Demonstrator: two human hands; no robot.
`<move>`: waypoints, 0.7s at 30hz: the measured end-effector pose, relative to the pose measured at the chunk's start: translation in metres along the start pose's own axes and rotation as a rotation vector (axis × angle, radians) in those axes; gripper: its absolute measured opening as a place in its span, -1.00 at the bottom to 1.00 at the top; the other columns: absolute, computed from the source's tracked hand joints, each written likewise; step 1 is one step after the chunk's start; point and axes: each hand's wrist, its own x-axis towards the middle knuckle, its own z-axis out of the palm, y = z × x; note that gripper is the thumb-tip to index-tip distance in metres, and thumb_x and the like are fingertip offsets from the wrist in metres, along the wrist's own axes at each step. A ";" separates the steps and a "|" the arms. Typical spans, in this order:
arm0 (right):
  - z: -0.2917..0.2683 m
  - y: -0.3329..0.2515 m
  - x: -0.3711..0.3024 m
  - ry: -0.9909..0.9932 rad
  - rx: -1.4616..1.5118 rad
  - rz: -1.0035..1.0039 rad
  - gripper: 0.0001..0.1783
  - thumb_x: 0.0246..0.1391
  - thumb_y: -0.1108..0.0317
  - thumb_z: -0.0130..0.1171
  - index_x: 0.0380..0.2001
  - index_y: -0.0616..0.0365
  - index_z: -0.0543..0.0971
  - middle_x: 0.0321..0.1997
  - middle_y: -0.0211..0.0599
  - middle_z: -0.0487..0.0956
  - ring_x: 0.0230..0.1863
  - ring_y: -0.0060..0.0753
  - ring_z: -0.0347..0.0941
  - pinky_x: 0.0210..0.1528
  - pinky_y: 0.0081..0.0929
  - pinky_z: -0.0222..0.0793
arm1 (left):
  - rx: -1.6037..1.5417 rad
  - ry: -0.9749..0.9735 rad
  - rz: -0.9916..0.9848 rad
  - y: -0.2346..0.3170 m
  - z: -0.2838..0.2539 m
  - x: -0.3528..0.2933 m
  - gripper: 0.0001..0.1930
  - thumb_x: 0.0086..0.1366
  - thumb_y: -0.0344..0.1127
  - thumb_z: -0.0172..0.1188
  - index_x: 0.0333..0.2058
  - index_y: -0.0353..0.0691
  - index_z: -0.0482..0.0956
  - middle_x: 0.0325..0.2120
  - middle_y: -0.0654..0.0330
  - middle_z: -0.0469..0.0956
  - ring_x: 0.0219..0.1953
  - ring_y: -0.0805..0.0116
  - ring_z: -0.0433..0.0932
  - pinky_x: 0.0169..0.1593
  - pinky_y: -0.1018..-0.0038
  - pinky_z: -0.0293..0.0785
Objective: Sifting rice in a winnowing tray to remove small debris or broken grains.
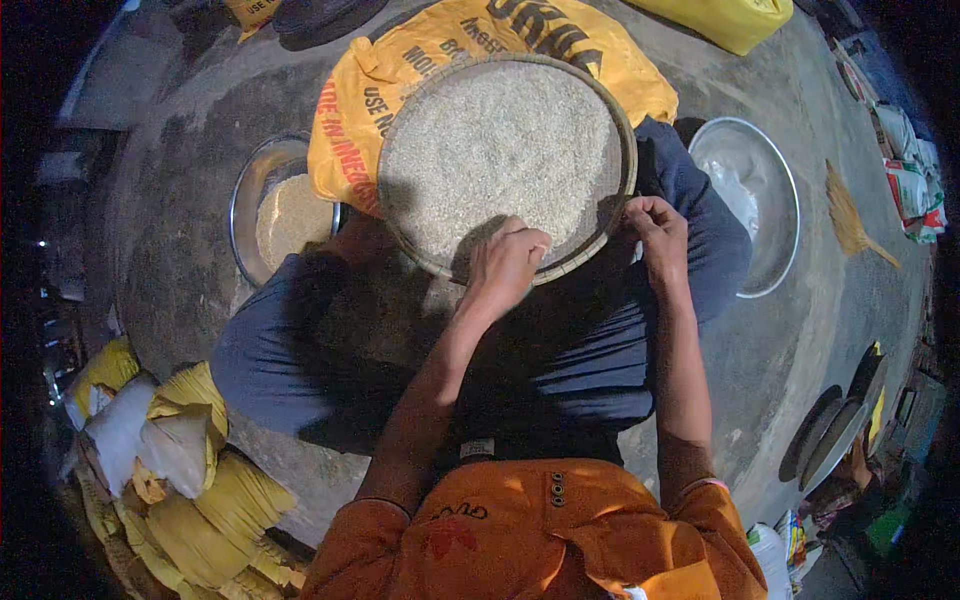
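A round woven winnowing tray [632,150] rests by my lap, its far side over a yellow printed sack [345,130]. Pale grains, which look like rice [500,130], cover most of its bottom. My left hand [505,262] reaches over the tray's near rim, fingers curled together at the grains; what they hold, if anything, is hidden. Just outside the right rim, my right hand [662,235] has thumb and fingertips pinched together, and anything between them is too small to name.
On the left stands a metal basin [236,235] with tan grainy stuff inside. A second metal basin [778,255] at the right holds something whitish. Further right lies a straw broom [848,215]. Yellow and white sacks [205,500] are heaped at the lower left. Another yellow sack [730,22] lies far off.
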 end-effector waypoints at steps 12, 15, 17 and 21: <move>0.004 0.003 -0.002 0.107 -0.142 -0.111 -0.87 0.07 0.44 0.14 -0.44 0.30 0.56 -0.48 -0.54 0.52 -0.40 -0.71 0.34 -0.28 -0.66 0.28 | 0.044 0.093 -0.080 0.012 -0.003 0.003 -0.84 0.10 -0.36 0.24 -0.29 -0.08 0.62 -0.34 0.04 0.47 -0.28 0.00 0.52 -0.21 0.19 0.46; 0.005 0.004 -0.003 0.105 -0.065 -0.114 -0.89 0.06 0.45 0.14 -0.44 0.31 0.56 -0.48 -0.53 0.52 -0.40 -0.71 0.34 -0.28 -0.66 0.28 | 0.111 0.009 -0.075 0.015 0.004 0.004 -0.84 0.09 -0.36 0.26 -0.30 -0.08 0.63 -0.34 0.04 0.47 -0.28 -0.01 0.52 -0.20 0.20 0.46; 0.008 -0.001 -0.004 0.107 -0.100 -0.116 -0.88 0.06 0.45 0.14 -0.44 0.31 0.56 -0.48 -0.53 0.52 -0.40 -0.72 0.34 -0.28 -0.67 0.28 | 0.172 0.044 -0.055 0.012 0.009 0.003 -0.85 0.09 -0.35 0.26 -0.31 -0.08 0.63 -0.36 0.04 0.47 -0.28 0.00 0.52 -0.21 0.20 0.46; 0.004 0.003 -0.003 0.109 -0.168 -0.131 -0.87 0.08 0.43 0.15 -0.43 0.31 0.56 -0.48 -0.53 0.52 -0.41 -0.72 0.34 -0.29 -0.66 0.28 | 0.215 0.034 -0.048 0.020 0.008 0.005 -0.87 0.08 -0.34 0.26 -0.33 -0.08 0.64 -0.38 0.06 0.47 -0.29 0.01 0.52 -0.22 0.21 0.46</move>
